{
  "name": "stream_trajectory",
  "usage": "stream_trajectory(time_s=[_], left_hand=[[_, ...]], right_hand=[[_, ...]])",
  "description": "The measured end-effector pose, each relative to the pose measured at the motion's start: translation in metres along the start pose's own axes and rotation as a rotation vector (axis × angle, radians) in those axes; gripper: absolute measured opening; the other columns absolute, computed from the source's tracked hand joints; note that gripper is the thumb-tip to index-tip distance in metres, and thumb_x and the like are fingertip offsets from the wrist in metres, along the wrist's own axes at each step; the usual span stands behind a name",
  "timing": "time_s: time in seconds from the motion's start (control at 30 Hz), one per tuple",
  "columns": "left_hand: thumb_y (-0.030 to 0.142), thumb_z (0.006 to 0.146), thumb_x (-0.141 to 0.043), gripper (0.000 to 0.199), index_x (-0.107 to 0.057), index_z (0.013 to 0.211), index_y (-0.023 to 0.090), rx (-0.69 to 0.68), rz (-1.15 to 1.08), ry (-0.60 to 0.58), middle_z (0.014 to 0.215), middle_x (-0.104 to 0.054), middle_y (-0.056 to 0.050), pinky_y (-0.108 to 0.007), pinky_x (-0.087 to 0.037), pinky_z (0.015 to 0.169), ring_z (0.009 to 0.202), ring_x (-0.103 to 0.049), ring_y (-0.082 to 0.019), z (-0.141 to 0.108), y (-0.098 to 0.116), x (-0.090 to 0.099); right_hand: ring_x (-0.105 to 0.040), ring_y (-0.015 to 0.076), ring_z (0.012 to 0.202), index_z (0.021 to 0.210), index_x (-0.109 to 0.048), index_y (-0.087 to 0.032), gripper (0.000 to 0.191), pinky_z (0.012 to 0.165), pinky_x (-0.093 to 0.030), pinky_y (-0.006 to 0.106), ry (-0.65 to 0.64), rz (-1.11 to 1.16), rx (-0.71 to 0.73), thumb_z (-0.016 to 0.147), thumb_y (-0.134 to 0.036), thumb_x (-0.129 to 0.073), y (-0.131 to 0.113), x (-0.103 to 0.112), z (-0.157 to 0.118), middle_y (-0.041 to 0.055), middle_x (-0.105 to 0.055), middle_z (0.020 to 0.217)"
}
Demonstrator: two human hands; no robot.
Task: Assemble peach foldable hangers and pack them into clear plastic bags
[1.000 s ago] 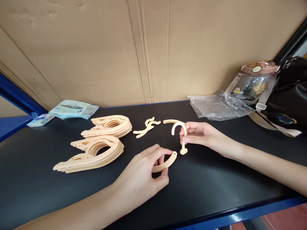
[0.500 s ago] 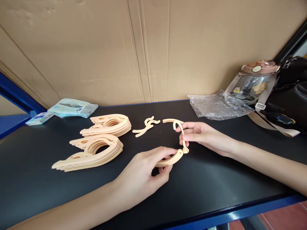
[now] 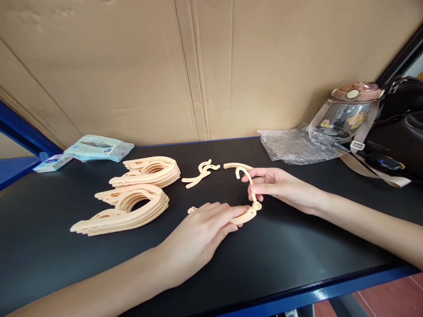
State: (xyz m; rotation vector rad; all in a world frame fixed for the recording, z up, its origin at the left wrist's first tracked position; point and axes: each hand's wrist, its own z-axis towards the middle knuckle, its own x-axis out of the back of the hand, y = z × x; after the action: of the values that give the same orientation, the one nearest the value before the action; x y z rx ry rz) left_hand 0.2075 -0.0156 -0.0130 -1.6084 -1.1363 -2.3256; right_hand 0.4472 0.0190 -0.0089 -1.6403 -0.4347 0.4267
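Observation:
My right hand (image 3: 276,187) pinches a cream plastic hanger hook (image 3: 247,172), its curved end up and its round base down. Closed around a cream hanger arm (image 3: 246,216), my left hand (image 3: 206,231) covers most of it. The arm's holed end meets the base of the hook; whether they are joined I cannot tell. Another hanger arm (image 3: 231,165) lies just behind my right fingers. Loose hooks (image 3: 198,177) lie farther back, in the middle. To the left are two stacks of folded hangers, a rear stack (image 3: 170,174) and a front stack (image 3: 155,209).
A blue tissue pack (image 3: 99,149) and a smaller pack (image 3: 53,163) lie back left on the black table (image 3: 297,273). Back right are a crinkled clear bag (image 3: 287,145), a strapped water bottle (image 3: 346,116) and a black bag (image 3: 403,119). Cardboard (image 3: 132,70) stands behind.
My left hand has turned palm down and shifted slightly right, bringing the hanger arm's end up against the hook's base. The arm's far end now shows behind the hand.

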Motion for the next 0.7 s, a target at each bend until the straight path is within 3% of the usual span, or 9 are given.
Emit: stream_trajectory(time_s=[0.4, 0.7], left_hand=[[0.0, 0.092, -0.036, 0.052, -0.034, 0.138, 0.024, -0.062, 0.149, -0.028, 0.102, -0.062, -0.002, -0.031, -0.046, 0.077, 0.089, -0.056, -0.017, -0.004, -0.004, -0.006], [-0.001, 0.091, -0.033, 0.057, -0.033, 0.142, 0.024, 0.004, 0.176, -0.018, 0.105, -0.064, -0.001, -0.028, -0.048, 0.076, 0.092, -0.059, -0.017, -0.006, -0.002, -0.008]], right_hand=[[-0.059, 0.0108, 0.066, 0.097, -0.058, -0.02, 0.024, 0.071, -0.042, 0.028, 0.027, -0.019, 0.026, 0.082, -0.034, -0.07, 0.001, -0.006, -0.003, -0.0028, -0.065, 0.073], [-0.06, 0.0127, 0.067, 0.094, -0.056, -0.02, 0.026, 0.073, -0.045, 0.03, 0.155, -0.127, 0.087, 0.08, -0.036, -0.071, -0.004, -0.011, -0.005, -0.0015, -0.065, 0.074]])
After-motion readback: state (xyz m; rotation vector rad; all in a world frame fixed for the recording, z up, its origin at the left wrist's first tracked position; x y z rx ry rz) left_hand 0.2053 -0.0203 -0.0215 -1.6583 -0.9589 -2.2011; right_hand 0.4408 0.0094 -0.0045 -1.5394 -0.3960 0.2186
